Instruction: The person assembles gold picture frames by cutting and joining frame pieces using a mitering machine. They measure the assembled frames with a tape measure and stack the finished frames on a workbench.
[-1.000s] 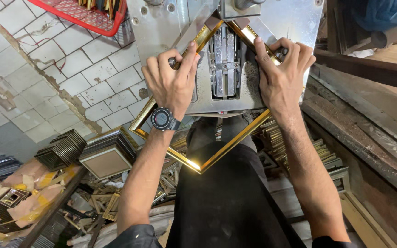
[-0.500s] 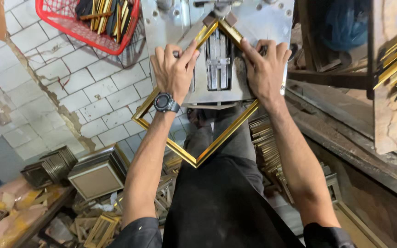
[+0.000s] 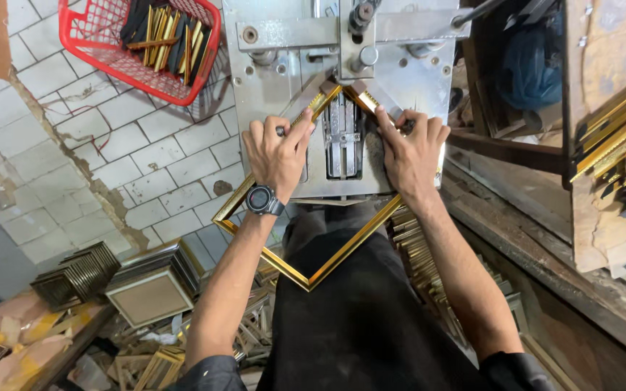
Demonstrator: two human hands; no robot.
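**Gold frame pressed on a metal joining machine in a cluttered workshop**

A gold picture frame lies diamond-wise on the grey steel table of a frame-joining machine, its top corner tucked under the machine's vertical head and its lower corner hanging out over the person's dark apron. The left hand, with a dark wristwatch on its wrist, lies flat with fingers curled over the frame's upper left rail, pressing it down. The right hand presses the upper right rail in the same way, fingers bent over the moulding.

The machine table is scuffed, bare metal with bolts and a slotted centre block between the two hands. Behind it, a wall or floor of pale square tiles shows cracks and stains. A red plastic basket at top left holds short gold and black moulding pieces. Below left, stacks of small finished frames and a larger beige-backed frame sit among scraps. To the right, gold moulding lengths rest on a worn wooden shelf, and more offcuts pile beside the person's right forearm.
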